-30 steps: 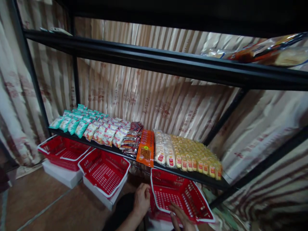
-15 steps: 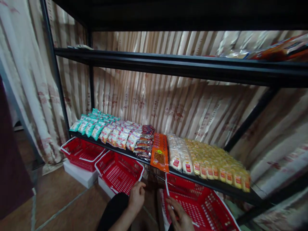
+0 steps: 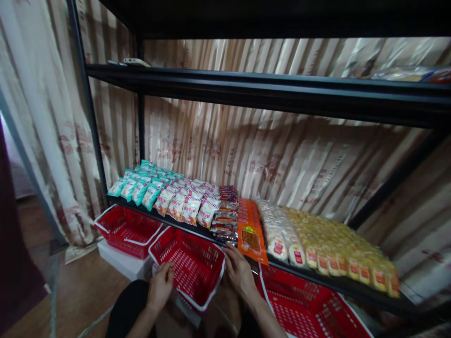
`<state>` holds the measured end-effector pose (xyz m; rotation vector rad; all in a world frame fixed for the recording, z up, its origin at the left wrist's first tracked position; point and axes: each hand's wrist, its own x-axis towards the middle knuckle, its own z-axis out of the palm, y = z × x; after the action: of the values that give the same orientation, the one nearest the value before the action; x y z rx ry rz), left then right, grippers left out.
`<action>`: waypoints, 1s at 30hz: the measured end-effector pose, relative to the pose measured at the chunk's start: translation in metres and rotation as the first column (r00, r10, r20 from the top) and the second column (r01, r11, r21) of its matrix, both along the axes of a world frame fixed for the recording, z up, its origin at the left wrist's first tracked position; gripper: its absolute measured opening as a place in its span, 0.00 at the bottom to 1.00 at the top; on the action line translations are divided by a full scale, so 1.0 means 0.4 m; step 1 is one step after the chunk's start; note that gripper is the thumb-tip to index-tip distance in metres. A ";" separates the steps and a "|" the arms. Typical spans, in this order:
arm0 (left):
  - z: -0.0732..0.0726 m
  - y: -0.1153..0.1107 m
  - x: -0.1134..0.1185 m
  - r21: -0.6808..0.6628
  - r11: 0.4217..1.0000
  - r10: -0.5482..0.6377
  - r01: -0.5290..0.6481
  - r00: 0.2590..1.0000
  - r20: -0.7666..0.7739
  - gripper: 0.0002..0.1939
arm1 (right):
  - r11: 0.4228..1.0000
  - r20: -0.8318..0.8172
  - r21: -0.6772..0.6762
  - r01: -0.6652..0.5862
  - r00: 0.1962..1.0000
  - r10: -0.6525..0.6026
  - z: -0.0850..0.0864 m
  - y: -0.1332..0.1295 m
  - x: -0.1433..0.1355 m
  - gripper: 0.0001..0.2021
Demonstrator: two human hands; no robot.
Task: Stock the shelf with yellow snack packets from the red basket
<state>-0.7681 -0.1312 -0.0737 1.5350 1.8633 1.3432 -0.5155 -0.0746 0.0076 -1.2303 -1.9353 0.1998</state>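
Observation:
A red plastic shopping basket (image 3: 188, 265) with white rim and handles sits in the middle, tilted toward me below the lowest shelf. At its left front side is my left hand (image 3: 160, 285), fingers curled in and pressed together; what they hold, if anything, is hidden. My right hand (image 3: 240, 271) reaches to the basket's right rim, with its fingers stretched toward the shelf edge and nothing visible in them. Just above those fingertips lie stacked dark red snack packets (image 3: 225, 218) and an orange snack bag (image 3: 251, 232).
Another red basket (image 3: 128, 230) rests on a white block (image 3: 123, 259) at left; a third, a red basket (image 3: 313, 305), is at right. The shelf carries teal bags (image 3: 136, 188), white chip bags (image 3: 190, 206) and wrapped breads (image 3: 338, 249). A black middle shelf (image 3: 246, 89) spans above.
My left hand has moved left, from the middle basket's right side to its left front. My right hand has left the right basket for the middle one's right rim. The view has shifted slightly.

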 end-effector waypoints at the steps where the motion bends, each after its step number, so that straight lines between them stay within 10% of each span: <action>1: -0.003 0.007 -0.026 0.013 1.000 0.016 -0.016 1.000 0.006 0.15 | 1.000 0.009 0.009 -0.002 1.000 0.002 0.004 0.014 -0.013 0.15; 15: 0.022 0.113 -0.154 0.016 0.989 -0.145 0.146 0.988 -0.049 0.15 | 0.971 0.131 0.205 0.126 0.979 -0.155 -0.012 0.144 -0.061 0.16; 30: 0.032 0.153 -0.180 -0.054 0.935 -0.353 0.351 0.935 -0.042 0.15 | 0.952 0.096 0.238 0.194 0.970 -0.221 -0.059 0.083 -0.140 0.17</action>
<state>-0.8400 -0.0701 -0.0609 1.7903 1.5374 1.0980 -0.5716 -0.0413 -0.0162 -1.3043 -1.8541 -0.2062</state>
